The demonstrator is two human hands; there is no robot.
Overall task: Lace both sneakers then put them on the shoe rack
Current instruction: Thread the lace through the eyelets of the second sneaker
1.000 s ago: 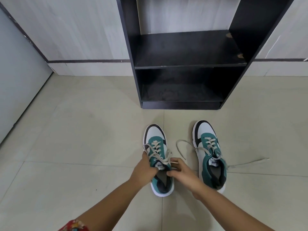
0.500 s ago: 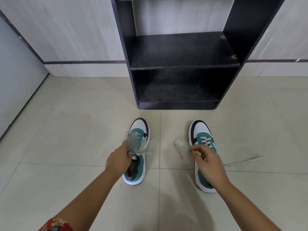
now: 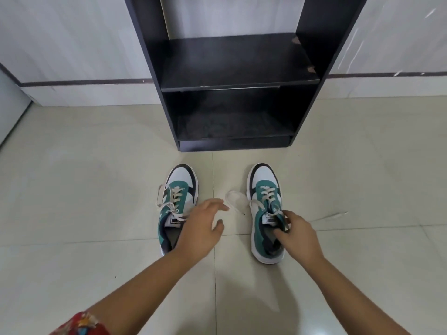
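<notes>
Two teal, white and black sneakers stand on the tiled floor, toes toward the black shoe rack [image 3: 154, 59]. The left sneaker [image 3: 180, 189] has its beige lace tied across the tongue. My left hand [image 3: 202, 228] hovers open just right of it, fingers spread, holding nothing. The right sneaker [image 3: 264, 194] has loose lace ends [image 3: 233, 197] trailing on the floor to both sides. My right hand [image 3: 296, 234] grips this sneaker at its tongue and collar, fingers inside the opening.
The rack's two lower shelves [image 3: 232, 61] hold nothing. A pale wall with a dark stripe [image 3: 79, 82] runs behind it, and a grey door edge [image 3: 9, 110] stands at far left. Open tiled floor surrounds the shoes.
My left hand has let go of the left sneaker, which now rests on the floor, and has moved right. My right hand has slid back to grip the right sneaker's tongue.
</notes>
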